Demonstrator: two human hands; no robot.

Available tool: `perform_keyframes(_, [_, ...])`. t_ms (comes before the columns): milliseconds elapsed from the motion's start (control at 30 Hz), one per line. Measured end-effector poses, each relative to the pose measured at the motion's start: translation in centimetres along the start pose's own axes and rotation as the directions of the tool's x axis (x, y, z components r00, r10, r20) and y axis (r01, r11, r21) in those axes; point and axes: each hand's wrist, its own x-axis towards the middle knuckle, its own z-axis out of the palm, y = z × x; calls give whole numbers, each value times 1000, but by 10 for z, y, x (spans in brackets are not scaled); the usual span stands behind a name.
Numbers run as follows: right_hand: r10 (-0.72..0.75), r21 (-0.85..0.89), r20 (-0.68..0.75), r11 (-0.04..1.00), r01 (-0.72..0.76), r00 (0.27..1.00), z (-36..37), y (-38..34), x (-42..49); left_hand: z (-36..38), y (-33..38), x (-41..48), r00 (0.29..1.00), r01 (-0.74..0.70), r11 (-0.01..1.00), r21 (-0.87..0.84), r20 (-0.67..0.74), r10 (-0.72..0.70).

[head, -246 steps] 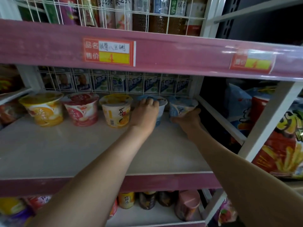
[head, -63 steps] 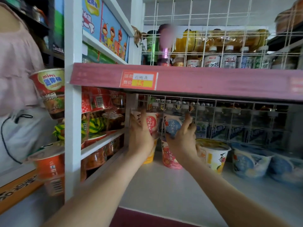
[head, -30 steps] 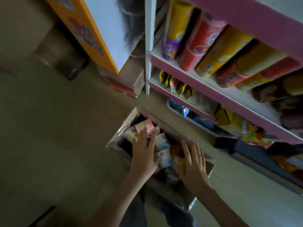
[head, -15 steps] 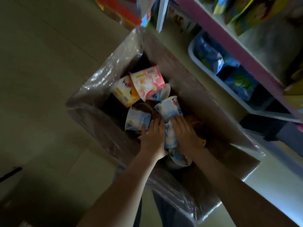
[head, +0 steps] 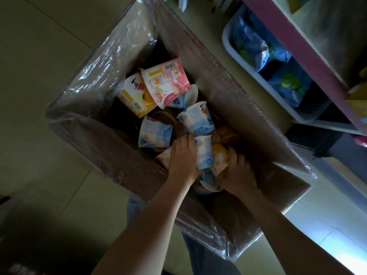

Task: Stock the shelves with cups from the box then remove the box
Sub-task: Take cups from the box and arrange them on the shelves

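Observation:
A cardboard box wrapped in clear plastic film stands on the floor, holding several cups lying on their sides. A pink cup and a yellow cup lie at its far end, with blue cups below them. Both my hands are down inside the box. My left hand curls round a blue cup. My right hand grips a yellow cup right beside it. Another blue cup lies partly hidden under my hands.
A pink-edged shelf runs along the right. Under it sits a white bin of blue snack bags. Tiled floor surrounds the box on the left. My legs show below the box's near edge.
My view dropped from the shelf to the floor box. Both hands went from flat on the cups to curled round one each; the camera came closer.

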Motion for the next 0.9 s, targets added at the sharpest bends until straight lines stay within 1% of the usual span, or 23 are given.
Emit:
perform_keyframes(100, [4,12,-43,1000,-4,999,4,0,-3,-4,2,-3,1000,-11,999,34,4,11])
perform_keyframes(200, [-44,-4,-134,999,43,990,2,0,-10,-10,3,-8,1000,14,988,155,-30,-9])
perform_keyframes(300, [-160,-12,-264,987,162,951,-4,-2,-16,-8,2,-15,988,25,972,232,-154,12])
perform_keyframes(367, [-247,37,-314,962,271,917,-8,-5,-16,-4,0,-19,977,32,966,257,-213,25])
perform_keyframes(433, [-297,117,-305,931,345,905,-16,-7,-13,-4,-3,-22,969,34,960,278,-243,37])
perform_keyframes(567, [-321,191,-274,906,379,906,-26,-7,-8,-3,-9,-24,961,5,962,274,-267,71])
perform_keyframes(667, [-297,243,-298,896,373,907,-32,-8,-12,-7,-8,-26,974,33,967,253,-224,26])
perform_keyframes(767, [-215,345,-268,889,301,939,-50,-9,-26,-27,1,-33,980,96,987,129,-183,-71])
perform_keyframes(833, [-207,436,-283,842,318,937,-72,-7,-44,-46,7,-40,980,159,987,9,-120,-157])
perform_keyframes(900, [-205,551,-295,761,342,933,-100,-1,-66,-69,11,-49,967,200,975,-93,-141,-212])
